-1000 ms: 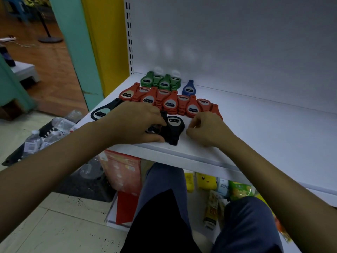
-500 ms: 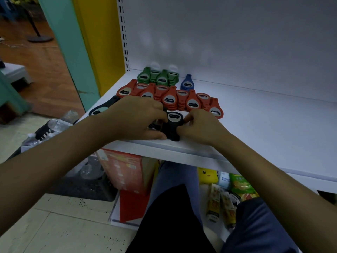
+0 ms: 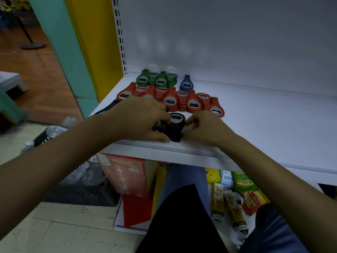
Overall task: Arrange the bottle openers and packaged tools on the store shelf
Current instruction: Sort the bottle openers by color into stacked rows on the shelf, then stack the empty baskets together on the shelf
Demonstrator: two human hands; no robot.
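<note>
A stack of black bottle openers [image 3: 175,127] sits near the front edge of the white shelf [image 3: 264,125]. My left hand [image 3: 140,119] curls round the stack's left side, covering more black openers beneath it. My right hand [image 3: 204,126] pinches the stack's right side with thumb and fingertips. Behind them runs a row of red bottle openers [image 3: 182,99] in stacked piles. Farther back stand green bottle openers [image 3: 156,79] and a single blue bottle opener [image 3: 186,84]. One more black opener [image 3: 107,108] pokes out left of my left wrist.
The shelf's right half is bare white surface. A slotted upright [image 3: 120,33] and a yellow panel [image 3: 94,42] bound the left side. Below the shelf lie snack packets [image 3: 235,190], a red box [image 3: 127,174] and plastic bottles [image 3: 54,130] on the floor. My knees fill the bottom.
My right hand moved left and closed onto the black stack's right side. My left hand stays on the left side. The stack now stands squarer between both hands.
</note>
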